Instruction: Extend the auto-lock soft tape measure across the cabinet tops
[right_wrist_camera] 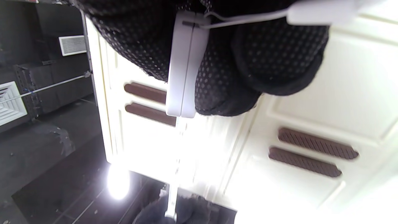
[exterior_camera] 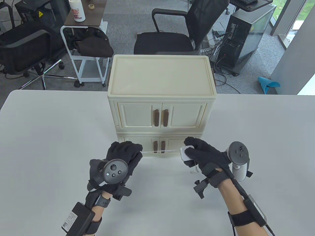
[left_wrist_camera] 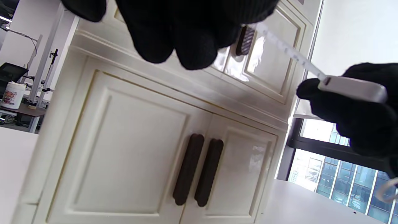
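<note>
A cream two-tier cabinet with brown door handles stands on the white table. My right hand grips the white tape measure case, which also shows in the right wrist view and the left wrist view. My left hand pinches the end of the thin white tape. The tape runs taut between the hands, low in front of the lower cabinet doors. It also shows in the left wrist view and the right wrist view.
Behind the table stand a black office chair, a white cart with a bottle on it, and a computer tower. White table surface stretches on both sides of the cabinet.
</note>
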Demonstrator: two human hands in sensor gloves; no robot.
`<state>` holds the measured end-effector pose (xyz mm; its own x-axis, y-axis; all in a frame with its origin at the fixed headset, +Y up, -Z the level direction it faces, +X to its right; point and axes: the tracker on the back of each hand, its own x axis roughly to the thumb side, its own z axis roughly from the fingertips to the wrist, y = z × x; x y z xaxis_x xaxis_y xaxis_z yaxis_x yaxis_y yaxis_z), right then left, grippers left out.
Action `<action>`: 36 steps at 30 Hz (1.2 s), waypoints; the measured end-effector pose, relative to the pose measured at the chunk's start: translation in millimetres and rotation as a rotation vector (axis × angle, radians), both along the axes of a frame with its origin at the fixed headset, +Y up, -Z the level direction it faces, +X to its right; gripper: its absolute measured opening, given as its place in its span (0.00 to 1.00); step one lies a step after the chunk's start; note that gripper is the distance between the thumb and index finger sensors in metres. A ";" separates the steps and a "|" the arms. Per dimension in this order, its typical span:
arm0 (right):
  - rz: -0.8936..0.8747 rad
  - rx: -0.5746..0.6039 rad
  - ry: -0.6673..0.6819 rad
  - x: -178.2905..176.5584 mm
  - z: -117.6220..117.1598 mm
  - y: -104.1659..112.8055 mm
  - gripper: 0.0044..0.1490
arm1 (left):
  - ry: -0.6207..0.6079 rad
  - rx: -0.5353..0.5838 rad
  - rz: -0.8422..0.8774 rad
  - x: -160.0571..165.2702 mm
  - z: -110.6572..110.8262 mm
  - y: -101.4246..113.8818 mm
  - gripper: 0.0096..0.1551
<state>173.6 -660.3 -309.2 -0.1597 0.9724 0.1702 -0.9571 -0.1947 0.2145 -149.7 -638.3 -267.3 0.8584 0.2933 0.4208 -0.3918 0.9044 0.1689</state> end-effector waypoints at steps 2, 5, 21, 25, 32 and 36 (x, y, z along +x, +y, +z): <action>0.001 -0.012 0.014 -9.4 0.9 -9.4 0.33 | -0.018 -0.009 -0.003 8.1 -0.8 -8.1 0.23; 0.012 -0.034 0.045 -21.9 1.4 -22.2 0.33 | -0.035 -0.026 0.008 17.5 -2.4 -18.5 0.23; 0.038 -0.104 0.142 -59.2 2.2 -47.8 0.33 | -0.107 -0.078 0.000 32.4 -2.1 -44.2 0.24; 0.081 -0.126 0.182 -61.9 7.0 -47.6 0.33 | -0.068 -0.083 -0.036 22.1 1.5 -47.8 0.32; 0.358 -0.171 0.151 -61.8 10.6 -46.4 0.31 | 0.040 -0.091 -0.022 -6.0 6.4 -64.2 0.44; 0.529 -0.166 0.110 -62.5 4.9 -56.3 0.30 | 0.056 -0.134 0.034 -17.2 6.4 -79.1 0.46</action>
